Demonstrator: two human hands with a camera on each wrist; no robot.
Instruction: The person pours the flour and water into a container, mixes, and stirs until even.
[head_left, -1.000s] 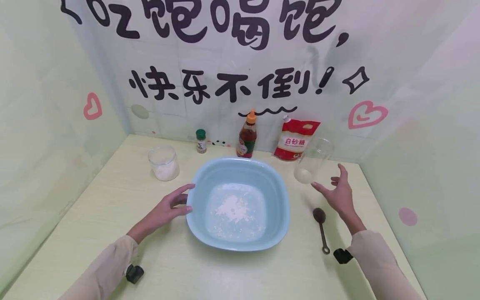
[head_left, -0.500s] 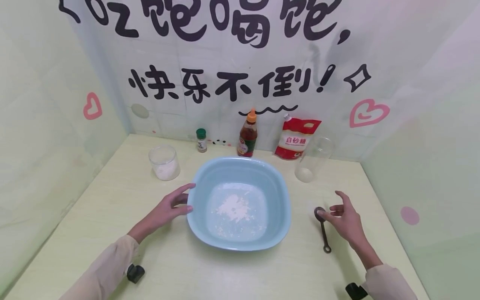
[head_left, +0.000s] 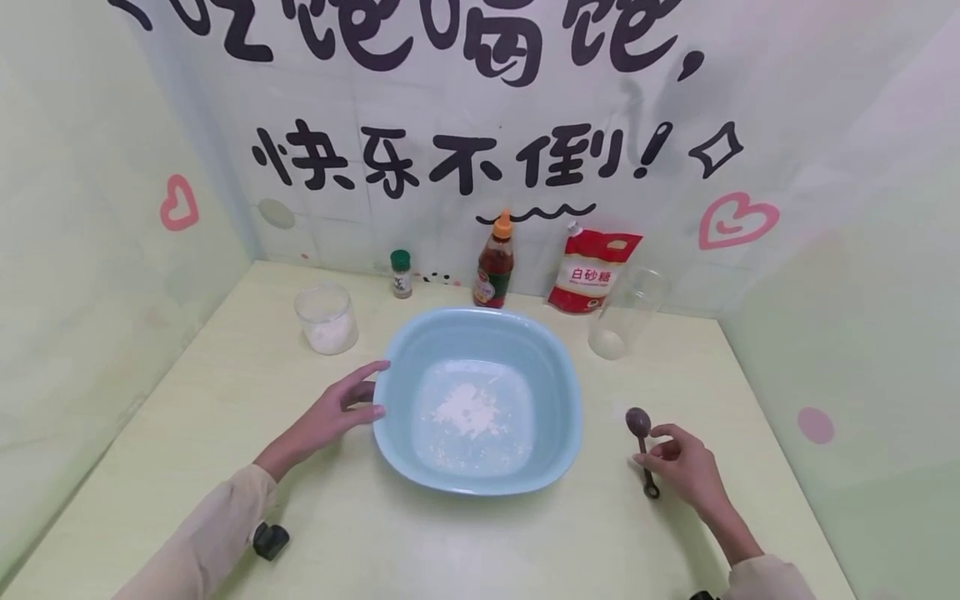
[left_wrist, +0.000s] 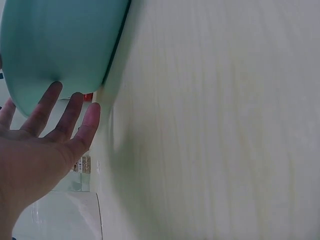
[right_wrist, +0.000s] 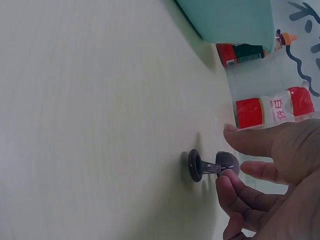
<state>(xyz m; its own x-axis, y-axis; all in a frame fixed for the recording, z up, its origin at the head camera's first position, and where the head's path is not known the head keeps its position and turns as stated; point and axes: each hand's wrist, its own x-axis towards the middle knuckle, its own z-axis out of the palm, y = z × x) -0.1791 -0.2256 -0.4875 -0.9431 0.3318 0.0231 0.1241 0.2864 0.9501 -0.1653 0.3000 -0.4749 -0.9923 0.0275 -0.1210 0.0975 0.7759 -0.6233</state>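
Left fingers (left_wrist: 44,111): spread wide, tips against the left side of the blue basin (head_left: 553,392), not wrapped round it. Right fingers (head_left: 672,431): loosely bent about the handle of the dark spoon (head_left: 638,422); the right wrist view shows a gap under my thumb, so no grip yet, I judge. Spoon lies on the desk (head_left: 480,550), right of the basin, its bowl pointing away from me.

Done so far: white powder (head_left: 467,410) sits in the basin, a loose patch with crumbs scattered round it. Left: spoon not picked up, powder unworked. Early stage, by my reading. Shaker (head_left: 401,275), sauce bottle (head_left: 493,271) and red pouch (head_left: 585,275) stand along the back; whether any has been used, I can't tell.
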